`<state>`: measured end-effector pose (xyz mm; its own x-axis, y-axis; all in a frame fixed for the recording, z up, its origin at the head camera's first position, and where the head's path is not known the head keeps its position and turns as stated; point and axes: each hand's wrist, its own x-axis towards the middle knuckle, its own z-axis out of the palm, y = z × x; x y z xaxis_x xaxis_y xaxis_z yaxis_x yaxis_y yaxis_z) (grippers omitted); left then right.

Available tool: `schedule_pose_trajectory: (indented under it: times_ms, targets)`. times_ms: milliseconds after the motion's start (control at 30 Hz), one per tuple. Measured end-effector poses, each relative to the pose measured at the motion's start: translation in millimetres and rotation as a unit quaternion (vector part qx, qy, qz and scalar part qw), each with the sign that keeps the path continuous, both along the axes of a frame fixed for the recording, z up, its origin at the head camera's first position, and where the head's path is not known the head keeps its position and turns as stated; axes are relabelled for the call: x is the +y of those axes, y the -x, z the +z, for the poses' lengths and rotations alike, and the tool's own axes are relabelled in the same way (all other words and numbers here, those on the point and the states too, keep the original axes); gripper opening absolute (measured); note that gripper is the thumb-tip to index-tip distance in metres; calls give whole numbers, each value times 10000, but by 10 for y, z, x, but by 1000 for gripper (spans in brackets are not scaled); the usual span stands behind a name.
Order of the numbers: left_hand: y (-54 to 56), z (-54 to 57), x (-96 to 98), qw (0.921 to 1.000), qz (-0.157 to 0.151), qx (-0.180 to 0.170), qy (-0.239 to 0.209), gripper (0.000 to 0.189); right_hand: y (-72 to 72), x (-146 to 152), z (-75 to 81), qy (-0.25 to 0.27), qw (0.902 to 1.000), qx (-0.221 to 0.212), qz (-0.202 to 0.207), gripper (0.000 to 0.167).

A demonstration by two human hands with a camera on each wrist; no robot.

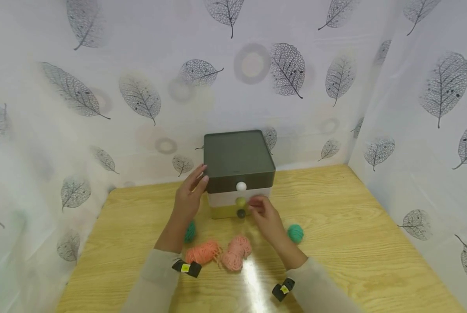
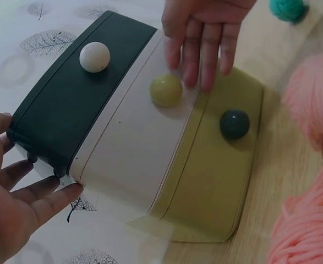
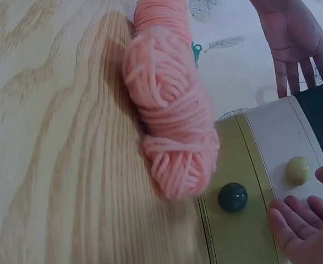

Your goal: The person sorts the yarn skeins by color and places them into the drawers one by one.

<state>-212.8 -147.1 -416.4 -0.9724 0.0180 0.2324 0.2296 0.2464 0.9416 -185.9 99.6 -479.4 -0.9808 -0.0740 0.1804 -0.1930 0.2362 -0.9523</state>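
Note:
A small three-tier drawer box (image 1: 237, 152) stands at the back of the table, with a dark green top tier, a white middle and a yellow-green bottom. Each tier has a round knob: white (image 2: 94, 57), yellow-green (image 2: 165, 91) and dark green (image 2: 234, 124). My left hand (image 1: 188, 195) steadies the box's left side, its spread fingertips at the upper tiers. Close beside the yellow-green knob is my right hand (image 1: 265, 215), fingers loosely extended in front of the middle drawer and not closed around the knob. All three drawers look pushed in.
In front of the box lie an orange-pink yarn skein (image 1: 203, 252) and a pale pink one (image 1: 236, 253). A green yarn ball (image 1: 295, 233) sits right of my right forearm; more green yarn (image 1: 190, 231) shows beside my left wrist. A leaf-print curtain (image 1: 159, 78) hangs behind the wooden table (image 1: 335, 226).

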Motion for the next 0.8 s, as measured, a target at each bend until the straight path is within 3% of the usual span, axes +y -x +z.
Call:
schedule_pose_trajectory:
  times_ms: [167, 333, 433, 667, 800]
  targets:
    - [25, -4, -19, 9992, -50, -274, -294, 47, -35, -89, 114, 280, 9995, -164, 23, 29]
    - [40, 9, -12, 9982, -57, -323, -501, 46, -109, -134, 332, 222, 9995, -207, 88, 29]
    - [38, 20, -7, 9978, -25, -345, -558, 47, -130, -162, 387, 140, 9996, -229, -20, 27]
    - [26, 32, 4, 9970, -53, -309, -712, 46, 50, -220, 0, 8, 9990, -252, -366, 27]
    - [25, 17, 8, 9968, -41, -280, -749, 47, 66, -263, -18, 52, 9981, -269, -543, 28]
